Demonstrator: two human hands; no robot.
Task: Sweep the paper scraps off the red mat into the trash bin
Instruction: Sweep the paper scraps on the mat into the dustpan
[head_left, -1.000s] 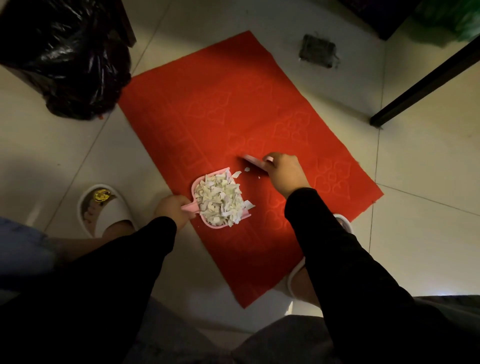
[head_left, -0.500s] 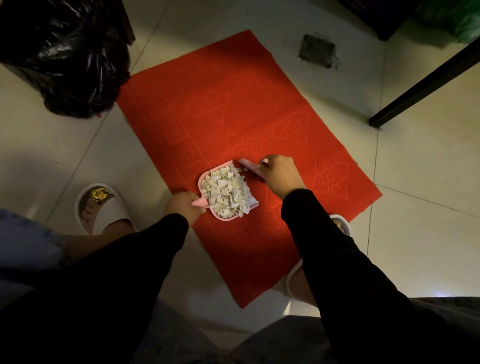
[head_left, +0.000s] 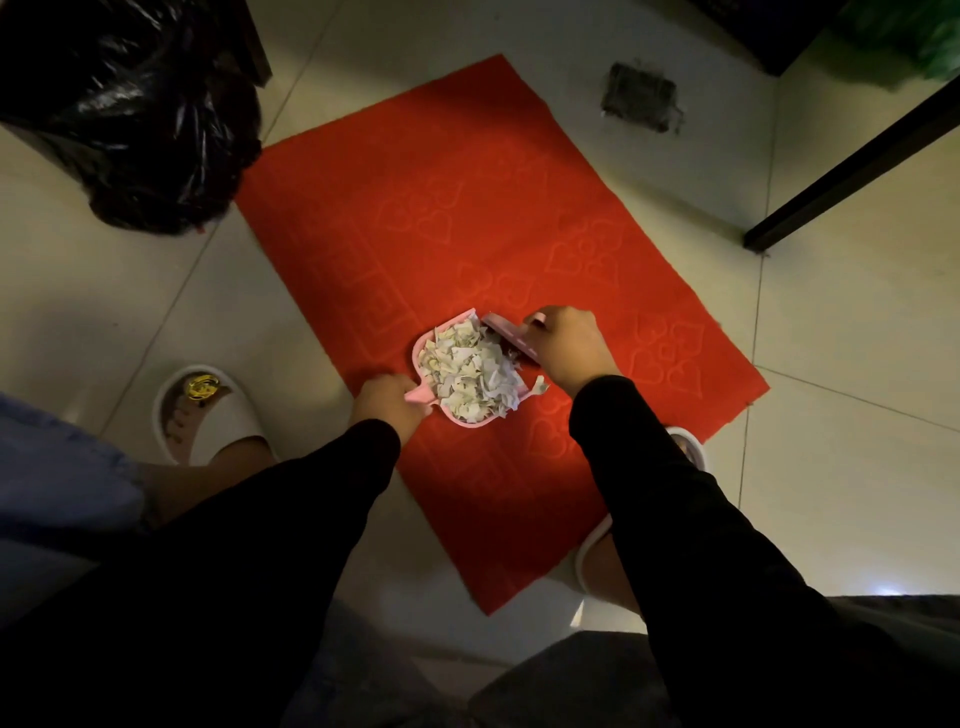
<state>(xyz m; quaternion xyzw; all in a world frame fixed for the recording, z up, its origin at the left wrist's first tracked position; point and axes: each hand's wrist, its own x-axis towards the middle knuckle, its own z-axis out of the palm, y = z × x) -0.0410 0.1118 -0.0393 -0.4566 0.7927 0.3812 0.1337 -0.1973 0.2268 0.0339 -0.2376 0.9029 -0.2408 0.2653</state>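
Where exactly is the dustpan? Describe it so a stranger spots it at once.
Find the red mat on the pale tiled floor. On its near half, between the two hands, sits a small pink dustpan, its handle gripped by the left hand. It alone is heaped with white paper scraps; the pink brush beside it, in the right hand, is slim and flat.

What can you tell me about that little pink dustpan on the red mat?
The pink dustpan looks like smooth plastic, small, with a rounded, raised rim and a short handle. It sits on the red mat, its handle gripped by the left hand. It is heaped with white paper scraps, a few spilling over its open edge. At that edge the right hand holds a pink brush against the pile.
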